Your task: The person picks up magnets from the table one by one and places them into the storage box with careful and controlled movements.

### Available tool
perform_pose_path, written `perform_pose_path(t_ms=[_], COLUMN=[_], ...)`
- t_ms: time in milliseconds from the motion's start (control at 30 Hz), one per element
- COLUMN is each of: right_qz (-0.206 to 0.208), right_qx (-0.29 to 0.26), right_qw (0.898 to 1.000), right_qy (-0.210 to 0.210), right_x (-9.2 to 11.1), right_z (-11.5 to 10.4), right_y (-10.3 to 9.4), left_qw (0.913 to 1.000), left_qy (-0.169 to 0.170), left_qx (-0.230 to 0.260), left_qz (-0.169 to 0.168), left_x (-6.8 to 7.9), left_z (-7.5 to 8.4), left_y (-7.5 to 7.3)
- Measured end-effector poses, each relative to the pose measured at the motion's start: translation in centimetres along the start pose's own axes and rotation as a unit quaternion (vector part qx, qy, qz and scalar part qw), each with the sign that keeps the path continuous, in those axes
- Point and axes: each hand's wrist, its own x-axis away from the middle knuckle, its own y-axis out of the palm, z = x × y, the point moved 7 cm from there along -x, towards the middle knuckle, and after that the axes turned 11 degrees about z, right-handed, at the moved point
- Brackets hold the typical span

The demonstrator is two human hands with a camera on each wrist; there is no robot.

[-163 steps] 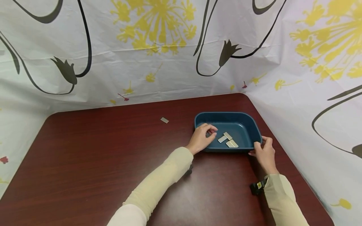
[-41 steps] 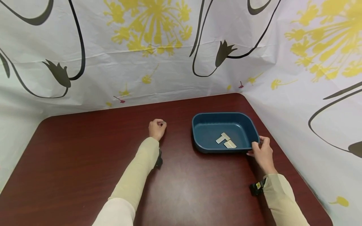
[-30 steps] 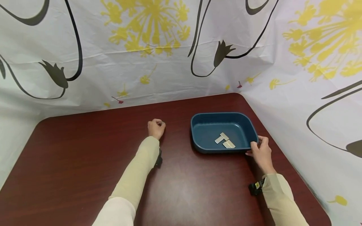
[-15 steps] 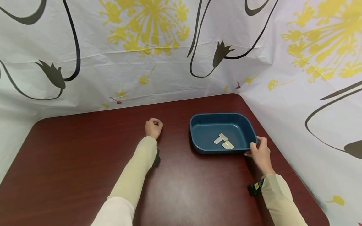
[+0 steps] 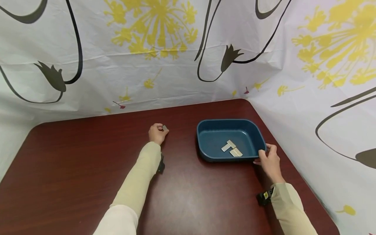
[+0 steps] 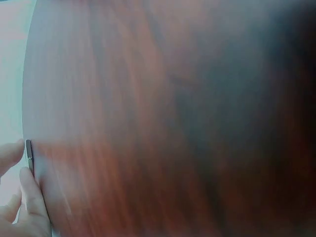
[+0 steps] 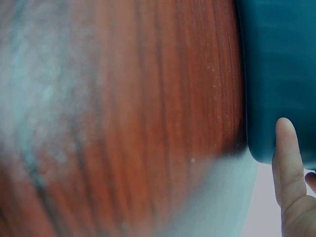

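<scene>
My left hand (image 5: 157, 133) is over the back middle of the table, left of the tray. Between thumb and fingertips it pinches a small silver-grey rectangular plate (image 5: 164, 128). In the left wrist view this plate (image 6: 29, 154) appears edge-on between the fingertips, close to the tabletop. A dark blue rectangular tray (image 5: 205, 156) with rounded corners sits at the back right. My right hand (image 5: 270, 162) grips its near right corner, thumb at the rim. A finger (image 7: 287, 148) rests against the tray's outer wall in the right wrist view. Several similar plates (image 5: 231, 143) lie flat inside the tray.
The dark red wooden table (image 5: 88, 169) has rounded far corners. A white patterned cloth (image 5: 164, 88) hangs behind it and along its right side, close to the tray. Each wrist wears a small black camera (image 5: 264, 197).
Five seconds ago the left hand was over the tray and a plate lay on the table. The hand moved left to that plate and now holds it. The right hand keeps its grip.
</scene>
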Motion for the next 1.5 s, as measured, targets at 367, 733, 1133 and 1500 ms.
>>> perform_pose_path(t_ms=[367, 733, 1133, 1500], right_qz=[-0.004, -0.003, -0.003, -0.006], right_qx=[-0.012, -0.010, -0.010, -0.010], right_qw=[1.000, 1.000, 1.000, 1.000], right_qy=[-0.018, -0.011, -0.005, -0.001], right_x=[0.1, 0.1, 0.1, 0.3], right_z=[-0.4, -0.2, -0.2, -0.3], right_y=[0.0, 0.0, 0.1, 0.0], left_qw=[0.9995, 0.9992, 0.9980, 0.9926], left_qy=[0.024, 0.000, 0.008, 0.041], left_qx=[-0.013, -0.006, -0.016, -0.044], left_qz=[-0.016, -0.038, -0.060, -0.105], left_x=[-0.4, -0.1, 0.6, 1.6], left_z=[-0.2, -0.3, -0.2, 0.2], left_y=[0.1, 0.0, -0.3, -0.8])
